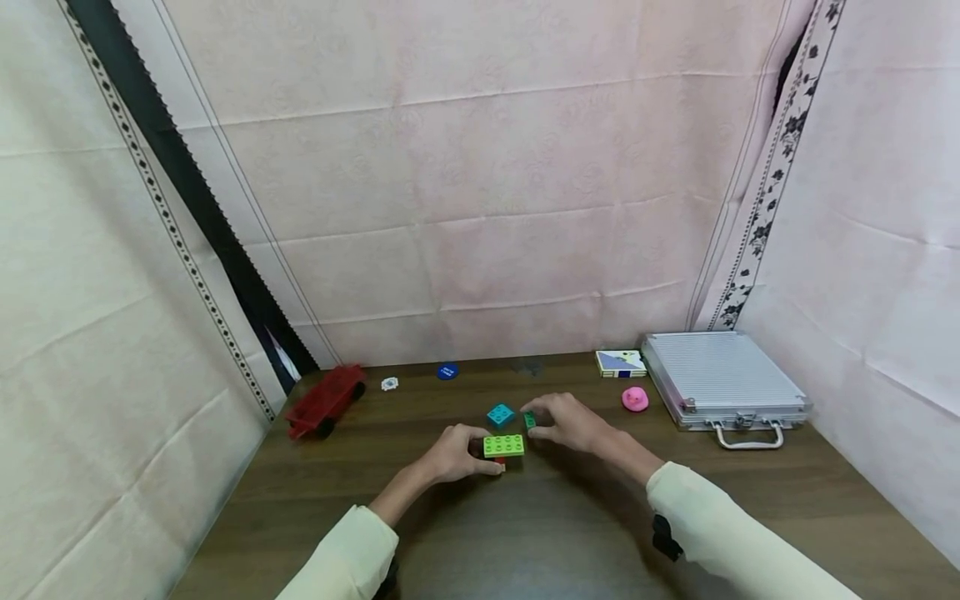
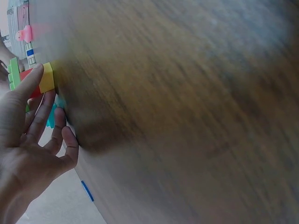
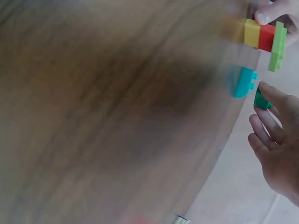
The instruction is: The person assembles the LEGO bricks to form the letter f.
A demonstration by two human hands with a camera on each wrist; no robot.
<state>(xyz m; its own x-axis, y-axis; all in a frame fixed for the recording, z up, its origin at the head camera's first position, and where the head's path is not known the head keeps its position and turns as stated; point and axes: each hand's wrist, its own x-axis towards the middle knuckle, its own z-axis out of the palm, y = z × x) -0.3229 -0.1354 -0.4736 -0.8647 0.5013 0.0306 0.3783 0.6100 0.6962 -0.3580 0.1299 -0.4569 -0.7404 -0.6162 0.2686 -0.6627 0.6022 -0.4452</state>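
Observation:
My left hand (image 1: 452, 454) grips a small stack of toy building bricks. A lime green brick (image 1: 503, 446) tops it, over a red brick (image 3: 266, 37) and a yellow brick (image 3: 251, 32) at the bottom. Between the thumb and fingers of my right hand (image 1: 572, 422) is a dark green brick (image 3: 260, 99), pinched just right of the stack. On the table behind the stack sits a turquoise brick (image 1: 501, 415) with a curved side, studs up, between the two hands.
A red toy wagon (image 1: 327, 402) stands at the left. Along the back lie a white piece (image 1: 389, 384), a blue disc (image 1: 447, 372) and a small box (image 1: 621, 363). At the right are a pink rubber duck (image 1: 634, 399) and a silver case (image 1: 726, 380) on the wooden table (image 1: 525, 533).

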